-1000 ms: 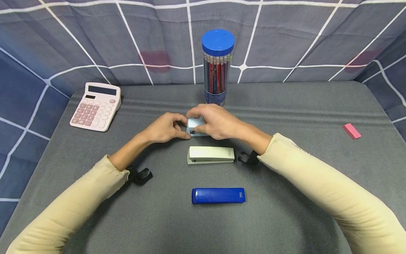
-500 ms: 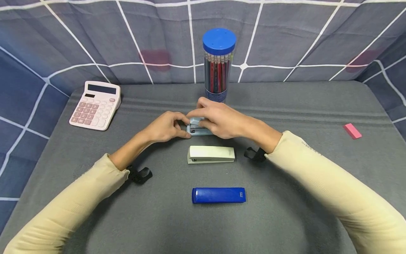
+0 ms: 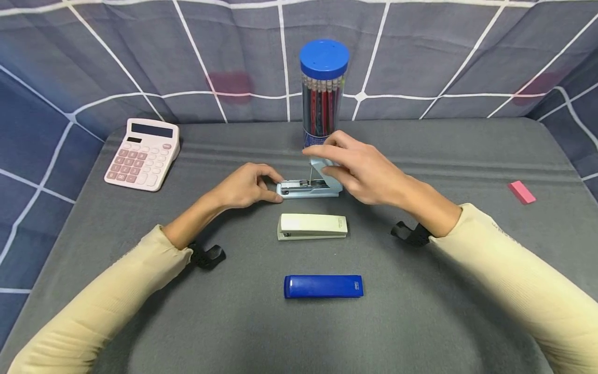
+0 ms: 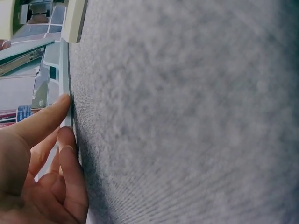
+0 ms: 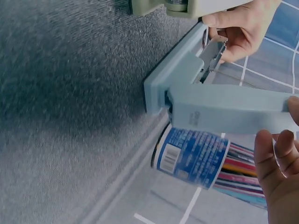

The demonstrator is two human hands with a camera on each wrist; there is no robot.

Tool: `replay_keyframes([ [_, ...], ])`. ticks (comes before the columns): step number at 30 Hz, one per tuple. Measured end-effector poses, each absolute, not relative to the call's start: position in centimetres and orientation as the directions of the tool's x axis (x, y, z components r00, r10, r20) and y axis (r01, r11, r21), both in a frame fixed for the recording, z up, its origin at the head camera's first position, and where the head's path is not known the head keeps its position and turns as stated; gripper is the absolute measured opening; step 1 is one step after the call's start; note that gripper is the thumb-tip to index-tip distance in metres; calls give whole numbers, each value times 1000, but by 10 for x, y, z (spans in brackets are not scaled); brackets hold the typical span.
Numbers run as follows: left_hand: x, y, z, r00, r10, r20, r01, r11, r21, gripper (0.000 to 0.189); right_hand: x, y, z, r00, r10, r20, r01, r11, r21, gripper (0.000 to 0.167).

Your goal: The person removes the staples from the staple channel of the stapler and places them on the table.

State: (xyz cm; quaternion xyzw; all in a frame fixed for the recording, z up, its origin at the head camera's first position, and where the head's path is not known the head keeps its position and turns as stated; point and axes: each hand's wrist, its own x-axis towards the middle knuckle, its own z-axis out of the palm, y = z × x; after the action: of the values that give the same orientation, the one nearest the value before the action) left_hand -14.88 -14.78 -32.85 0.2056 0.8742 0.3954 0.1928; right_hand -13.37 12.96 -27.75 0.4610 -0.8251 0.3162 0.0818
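Observation:
A light blue stapler (image 3: 310, 194) lies on the grey cloth with its top arm swung up, showing the metal staple channel and a thin rod. My left hand (image 3: 245, 187) pinches the front end of its base between thumb and fingers. My right hand (image 3: 369, 171) holds the free end of the raised arm; in the right wrist view that arm (image 5: 224, 107) stands well away from the base. Just nearer to me lies a pale green stapler (image 3: 312, 226), closed. Nearest is a dark blue stapler (image 3: 323, 286), also closed.
Behind the hands stands a clear tub of pencils (image 3: 322, 104) with a blue lid. A pink calculator (image 3: 142, 155) sits at the back left and a pink eraser (image 3: 521, 192) at the right. A checked curtain (image 3: 420, 57) rises along the table's back edge.
My right hand has moved up and to the right, swinging the light blue stapler's top arm from lowered to raised. The left hand stays at the base's front end.

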Motion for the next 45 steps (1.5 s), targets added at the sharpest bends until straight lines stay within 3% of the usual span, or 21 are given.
replay_keyframes([
  [7,-150,-147,-328,-839,516,-171,210,598,773,39,-134,140,-273,-534,-719,445,-840,390,-377,35],
  [19,-151,-148,-329,-840,508,-193,193,611,768,39,-124,166,-271,-636,-617,464,-770,458,-445,34],
  [22,-151,-146,-329,-835,512,-201,189,611,769,39,-120,176,-273,-717,-545,434,-688,452,-568,30],
  [26,-152,-146,-331,-831,516,-206,189,611,769,39,-116,194,-276,-867,-401,295,-459,414,-786,22],
  [29,-151,-146,-329,-832,513,-210,186,617,765,39,-114,207,-281,-920,-338,199,-330,390,-860,21],
  [35,-150,-147,-327,-834,506,-220,176,622,763,40,-113,224,-292,-937,-343,73,-225,427,-876,40],
  [45,-150,-147,-328,-832,511,-216,181,619,764,40,-116,231,-301,-930,-367,-28,-199,565,-801,27],
])
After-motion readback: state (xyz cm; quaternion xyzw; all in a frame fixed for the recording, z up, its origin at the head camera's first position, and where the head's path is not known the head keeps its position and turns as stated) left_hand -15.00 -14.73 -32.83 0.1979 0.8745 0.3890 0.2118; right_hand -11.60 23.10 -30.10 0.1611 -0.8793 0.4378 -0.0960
